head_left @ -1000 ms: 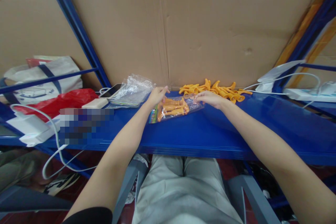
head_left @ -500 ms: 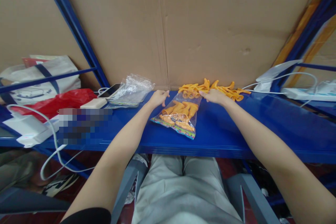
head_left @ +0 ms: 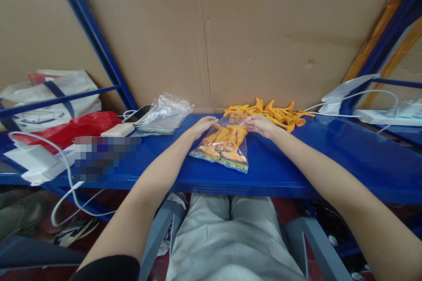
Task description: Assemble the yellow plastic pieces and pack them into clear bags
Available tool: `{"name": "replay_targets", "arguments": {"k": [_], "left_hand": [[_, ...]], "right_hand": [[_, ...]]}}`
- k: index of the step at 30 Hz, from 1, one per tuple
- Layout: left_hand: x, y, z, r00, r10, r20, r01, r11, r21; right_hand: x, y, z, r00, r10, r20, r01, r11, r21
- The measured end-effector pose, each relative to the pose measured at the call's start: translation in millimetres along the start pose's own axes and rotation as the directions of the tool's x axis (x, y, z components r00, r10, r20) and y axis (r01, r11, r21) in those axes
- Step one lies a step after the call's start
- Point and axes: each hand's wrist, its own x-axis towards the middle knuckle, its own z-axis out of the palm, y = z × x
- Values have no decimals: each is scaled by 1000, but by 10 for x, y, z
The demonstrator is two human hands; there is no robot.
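A clear plastic bag (head_left: 221, 162) with a colourful printed strip along its near end lies on the blue shelf. Inside it are several orange, horn-like plastic pieces (head_left: 227, 137), hollow at one end. My left hand (head_left: 203, 126) pinches the bag's far left corner, fingers bent together. At the far right edge, my right hand (head_left: 261, 125) is closed on the plastic with thumb and fingertips. Just behind the bag and my right hand lies a loose pile of the same orange pieces (head_left: 278, 114).
A stack of clear bags (head_left: 169, 114) lies left of my left hand, against a phone (head_left: 137, 115). Farther left are a red plastic bag (head_left: 84, 128), a power strip (head_left: 49, 171) and cables. Cardboard (head_left: 263, 30) walls the back; another power strip (head_left: 389, 117) sits right.
My right hand has drawn back from the orange pile to the bag's far right edge. My left hand has shifted right onto the bag's far corner. The bag's near end has moved slightly right.
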Motion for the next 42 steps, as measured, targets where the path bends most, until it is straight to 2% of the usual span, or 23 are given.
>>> {"name": "replay_targets", "arguments": {"k": [3,7,10,14,20,27,32,37,42], "left_hand": [[19,-4,-6,998,-64,22,66,992,-105],[65,-17,-40,990,-126,-61,116,983,-139],[96,-49,-71,988,-146,-42,134,971,-200],[126,-105,-86,989,-147,31,150,968,-201],[113,-99,-65,989,-146,-34,135,966,-222],[93,-133,-85,998,-66,5,65,974,-217],[114,-157,-59,999,-13,-41,9,993,-114],[120,-153,-35,995,95,-41,-92,992,81],[152,-167,-59,964,262,-47,-230,908,350]], "right_hand": [[-11,-16,13,1000,7,9,-8,998,62],[-53,-32,7,1000,23,12,-24,999,29],[-81,-30,-11,1000,23,11,-24,999,22],[-59,-7,-57,999,16,41,-17,1000,24],[16,13,-175,999,27,18,-27,999,-31],[16,44,-247,999,-31,40,31,999,-13],[88,114,-259,995,-84,52,86,996,-31],[127,137,-230,989,-150,9,149,974,-173],[170,141,-231,972,-233,-6,219,923,-317]]}}
